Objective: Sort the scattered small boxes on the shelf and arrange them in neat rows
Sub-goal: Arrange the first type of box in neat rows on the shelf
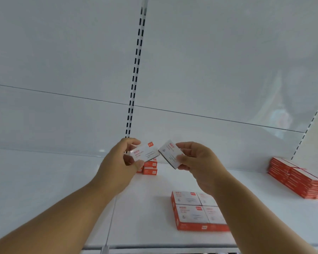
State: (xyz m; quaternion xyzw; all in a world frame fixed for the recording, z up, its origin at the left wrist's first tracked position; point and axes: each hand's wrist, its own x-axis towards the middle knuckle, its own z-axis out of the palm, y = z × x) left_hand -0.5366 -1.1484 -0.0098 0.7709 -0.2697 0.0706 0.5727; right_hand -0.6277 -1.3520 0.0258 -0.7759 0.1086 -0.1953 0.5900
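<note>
Head view: both hands are raised above the white metal shelf (62, 189), each holding one small white-and-red cardboard box. The left hand (117, 167) pinches the left box (144, 153) between thumb and curled fingers at its near end; the right hand (196, 162) grips the right box (170, 154) by its long edges, thumb underneath, box tilted. The two boxes almost meet at their corners; contact cannot be judged. Below the right forearm, a squared block of white-topped, red-sided boxes (193, 209) lies on the shelf near its front. A small red pile (150, 167) sits further back, partly hidden by the left hand. A larger red stack (297, 178) stands at the far right, well apart. Judgement: the boxes look light, stiff and smooth-faced, so a pinch across the long edges should hold; pressing the flat faces risks denting the card.
</note>
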